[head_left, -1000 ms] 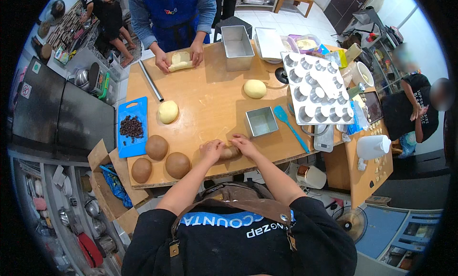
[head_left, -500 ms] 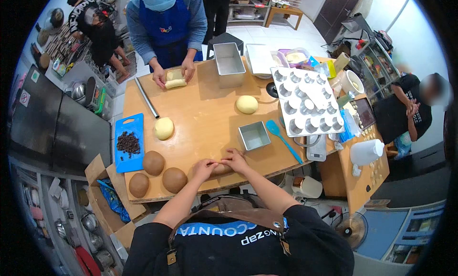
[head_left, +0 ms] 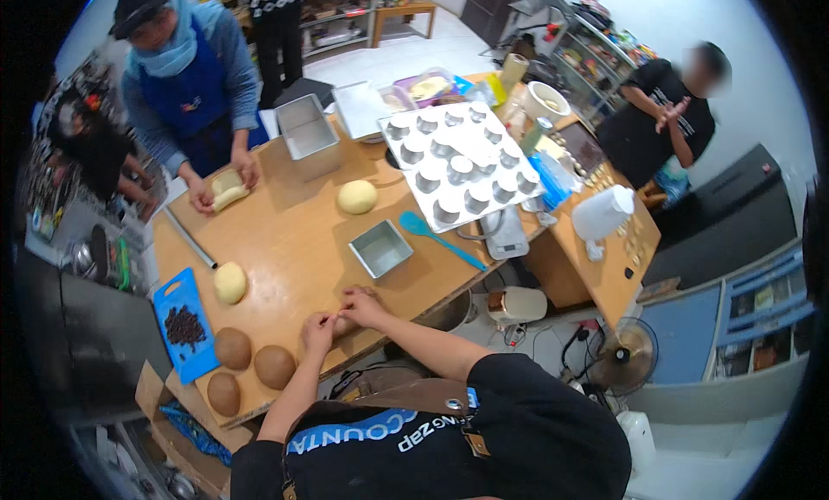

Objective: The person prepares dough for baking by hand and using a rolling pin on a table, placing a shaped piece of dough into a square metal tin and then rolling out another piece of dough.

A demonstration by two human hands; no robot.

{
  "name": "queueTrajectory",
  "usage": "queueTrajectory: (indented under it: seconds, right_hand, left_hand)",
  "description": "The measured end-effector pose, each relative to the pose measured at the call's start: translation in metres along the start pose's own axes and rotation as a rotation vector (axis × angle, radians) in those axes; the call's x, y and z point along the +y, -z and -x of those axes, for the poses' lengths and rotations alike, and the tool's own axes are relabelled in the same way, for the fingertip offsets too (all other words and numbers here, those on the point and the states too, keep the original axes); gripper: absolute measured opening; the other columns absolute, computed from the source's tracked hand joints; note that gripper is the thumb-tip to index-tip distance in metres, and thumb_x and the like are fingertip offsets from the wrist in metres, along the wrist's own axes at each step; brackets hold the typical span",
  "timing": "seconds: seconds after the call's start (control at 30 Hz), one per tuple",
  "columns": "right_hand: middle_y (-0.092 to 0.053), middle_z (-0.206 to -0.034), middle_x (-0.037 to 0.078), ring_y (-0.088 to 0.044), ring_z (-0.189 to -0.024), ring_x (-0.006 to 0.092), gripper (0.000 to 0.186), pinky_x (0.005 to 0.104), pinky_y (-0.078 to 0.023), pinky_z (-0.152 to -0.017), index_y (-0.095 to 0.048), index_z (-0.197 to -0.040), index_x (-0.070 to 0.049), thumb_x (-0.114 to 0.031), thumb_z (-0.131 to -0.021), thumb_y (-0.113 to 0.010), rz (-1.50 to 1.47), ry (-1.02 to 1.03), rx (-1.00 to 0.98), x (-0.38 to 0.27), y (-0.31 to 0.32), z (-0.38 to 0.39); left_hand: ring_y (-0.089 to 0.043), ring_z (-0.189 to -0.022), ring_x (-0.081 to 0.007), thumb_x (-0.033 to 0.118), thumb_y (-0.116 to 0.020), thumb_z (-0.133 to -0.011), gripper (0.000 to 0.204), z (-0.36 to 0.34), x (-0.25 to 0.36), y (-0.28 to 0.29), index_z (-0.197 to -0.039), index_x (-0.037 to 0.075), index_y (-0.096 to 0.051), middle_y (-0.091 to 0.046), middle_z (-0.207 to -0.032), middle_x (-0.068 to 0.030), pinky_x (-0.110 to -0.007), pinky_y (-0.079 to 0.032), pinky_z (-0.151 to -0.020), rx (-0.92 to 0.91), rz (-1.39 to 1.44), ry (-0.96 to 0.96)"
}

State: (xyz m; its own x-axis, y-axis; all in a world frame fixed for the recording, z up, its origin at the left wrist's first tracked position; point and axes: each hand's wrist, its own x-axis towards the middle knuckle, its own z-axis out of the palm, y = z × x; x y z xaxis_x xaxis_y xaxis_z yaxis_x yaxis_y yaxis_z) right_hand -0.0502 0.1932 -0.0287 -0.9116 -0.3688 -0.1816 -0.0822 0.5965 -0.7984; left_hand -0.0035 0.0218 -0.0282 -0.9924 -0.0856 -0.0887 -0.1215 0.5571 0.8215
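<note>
My left hand (head_left: 318, 329) pinches the seam of a rolled piece of brown dough (head_left: 345, 326) near the table's front edge. My right hand (head_left: 357, 306) is just right of it on the same roll, fingers closed on the dough, which my hands partly hide. To the left sit brown dough balls (head_left: 275, 367) and a pale dough ball (head_left: 230, 282). A square metal tin (head_left: 381, 249) stands beyond my hands, with a turquoise spatula (head_left: 442, 239) to its right. A blue board (head_left: 172, 287) holds dark chopped pieces (head_left: 185, 325).
A co-worker in a blue apron (head_left: 187, 90) holds pale dough (head_left: 228, 195) across the table (head_left: 285, 224). A cup-mould tray (head_left: 462, 167), loaf tin (head_left: 307, 136), steel tube (head_left: 189, 236) and white jug (head_left: 603, 213) lie around. Another person (head_left: 656, 120) stands right; a fan (head_left: 622, 353) is below.
The view has tilted and turned, shifting the table leftward in the picture. My hands remain on the brown roll, their fingertips working along it. The co-worker's hands are still on the pale dough.
</note>
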Motion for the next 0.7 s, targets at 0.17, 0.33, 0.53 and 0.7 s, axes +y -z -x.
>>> queueTrajectory:
  seconds: [0.17, 0.33, 0.53, 0.7]
  right_hand:
    - [-0.051, -0.129, 0.012, -0.043, -0.120, 0.0335, 0.023, 0.0412, -0.036, -0.099, -0.073, -0.089, -0.014, -0.031, -0.075, -0.072, 0.031, -0.010, 0.055, 0.000, 0.005, 0.002]
    - [-0.052, -0.128, 0.011, -0.043, -0.119, 0.0325, 0.025, 0.0416, -0.036, -0.099, -0.073, -0.086, -0.013, -0.035, -0.075, -0.071, 0.050, 0.021, 0.115, -0.007, -0.001, -0.002]
    - [-0.054, -0.125, 0.011, -0.044, -0.118, 0.0320, 0.025, 0.0412, -0.034, -0.100, -0.073, -0.086, -0.013, -0.036, -0.076, -0.070, 0.002, 0.005, 0.105, 0.000, -0.001, 0.005]
    - [-0.053, -0.125, 0.014, -0.047, -0.117, 0.0310, 0.022, 0.0378, -0.039, -0.097, -0.072, -0.088, -0.009, -0.029, -0.080, -0.068, -0.089, -0.040, 0.113, -0.004, -0.002, 0.010]
  left_hand:
    - [-0.063, -0.078, -0.0262, 0.023, -0.067, -0.081, 0.020, -0.003, 0.000, -0.009, -0.082, 0.004, -0.067, -0.066, -0.085, -0.0115, -0.035, -0.049, -0.071, 0.023, -0.046, 0.006]
    - [-0.063, -0.081, -0.0263, 0.020, -0.066, -0.081, 0.016, -0.003, -0.011, -0.006, -0.083, 0.004, -0.067, -0.067, -0.087, -0.0109, -0.036, -0.049, -0.076, 0.116, 0.167, -0.017]
    - [-0.063, -0.087, -0.0256, 0.020, -0.067, -0.081, 0.017, -0.002, -0.009, -0.010, -0.082, 0.003, -0.069, -0.068, -0.093, -0.0116, -0.035, -0.048, -0.081, 0.114, -0.032, -0.076]
    - [-0.062, -0.091, -0.0264, 0.019, -0.066, -0.082, 0.018, 0.007, -0.026, 0.000, -0.080, 0.001, -0.068, -0.068, -0.095, -0.0119, -0.036, -0.045, -0.087, 0.133, 0.309, -0.005]
